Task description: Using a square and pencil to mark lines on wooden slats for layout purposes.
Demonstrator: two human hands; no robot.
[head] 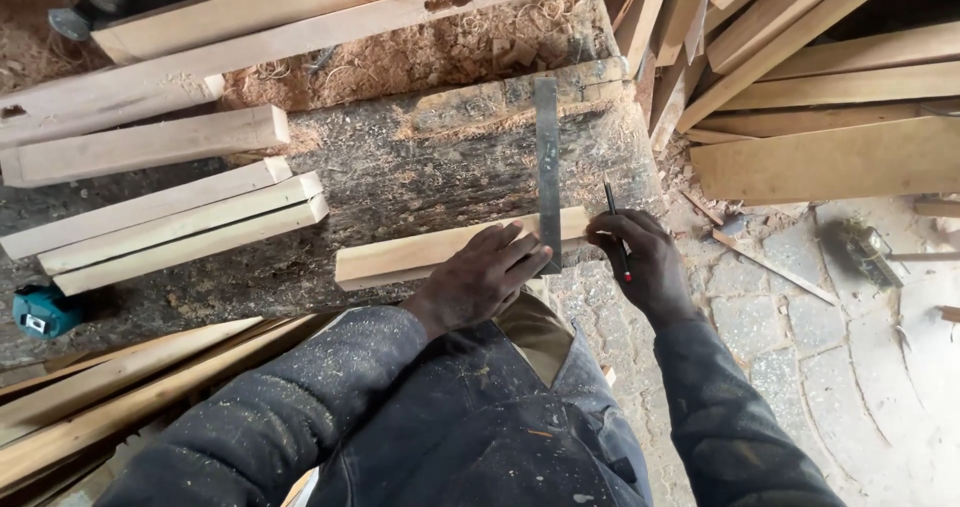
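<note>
Grip apparently beside stacked battens.

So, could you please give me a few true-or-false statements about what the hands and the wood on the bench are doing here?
1. The left hand presses on a short wooden piece. True.
2. The right hand holds a hammer. False: it holds a pencil.
3. A metal square lies across the wooden piece. True.
4. The workbench is painted white. False: it is dark, rough wood with shavings.
5. Several cut lengths lie on the left. True.
</note>
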